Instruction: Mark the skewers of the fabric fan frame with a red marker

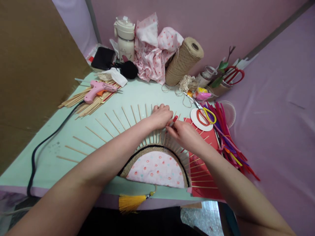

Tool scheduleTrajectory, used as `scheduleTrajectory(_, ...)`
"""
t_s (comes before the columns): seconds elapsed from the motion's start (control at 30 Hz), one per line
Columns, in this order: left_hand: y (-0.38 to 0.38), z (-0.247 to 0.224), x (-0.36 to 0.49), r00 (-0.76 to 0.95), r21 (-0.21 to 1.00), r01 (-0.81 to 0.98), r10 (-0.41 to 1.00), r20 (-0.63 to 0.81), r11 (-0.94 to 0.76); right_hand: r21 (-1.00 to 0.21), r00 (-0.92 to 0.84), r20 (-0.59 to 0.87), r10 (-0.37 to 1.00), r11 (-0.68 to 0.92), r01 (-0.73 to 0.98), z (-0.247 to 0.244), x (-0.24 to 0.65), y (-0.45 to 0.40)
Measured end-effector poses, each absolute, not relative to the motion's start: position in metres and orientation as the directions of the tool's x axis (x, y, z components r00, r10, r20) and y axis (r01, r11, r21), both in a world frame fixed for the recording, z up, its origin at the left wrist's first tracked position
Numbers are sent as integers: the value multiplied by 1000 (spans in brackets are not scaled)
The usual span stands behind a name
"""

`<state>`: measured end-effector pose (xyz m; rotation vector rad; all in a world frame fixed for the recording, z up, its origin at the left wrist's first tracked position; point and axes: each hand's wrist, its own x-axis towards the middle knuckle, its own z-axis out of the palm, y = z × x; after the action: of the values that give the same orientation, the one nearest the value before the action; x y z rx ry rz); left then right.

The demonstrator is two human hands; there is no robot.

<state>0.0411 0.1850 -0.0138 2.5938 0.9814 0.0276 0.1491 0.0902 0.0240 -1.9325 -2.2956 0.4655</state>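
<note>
Down at the near edge of the pale green tabletop (140, 93), a yellow tassel (132, 203) hangs by a bead (151, 193) below the fan's straight side; the half-round fan (156, 168) lies flat just beyond, its white cloth dotted with small flowers, edged by a tan braid (128, 166) and a black band (185, 168); thin wooden sticks (112, 123) spread outward from that curve, those on the right passing over a red sheet (203, 191).

Above the top of the curve, the right hand (183, 133) pinches a slim, red-ended tool (175, 118) between thumb and fingers; the left hand (161, 116) is just beside it, fingers curled over the sticks, though I cannot tell whether they grip one.

Further right, red-and-yellow-handled scissors (209, 116) rest on a white disc (197, 121), near a bunch of coloured pipe cleaners (227, 142); across on the left, a pink glue gun (94, 93) lies on a heap of loose sticks (86, 110).

Farthest off, along the pink wall (221, 23), stand a cream bottle (126, 47), crumpled spotted cloth (152, 62) and a tilted roll of twine (183, 62); red-handled scissors (242, 77) stick up at the right.
</note>
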Motion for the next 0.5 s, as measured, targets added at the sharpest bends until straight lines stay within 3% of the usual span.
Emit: scheduleTrajectory(0.5, 183, -10, 40, 755, 344, 640, 645, -118, -687, -298, -187, -91, 978, 153, 942, 24, 149, 88)
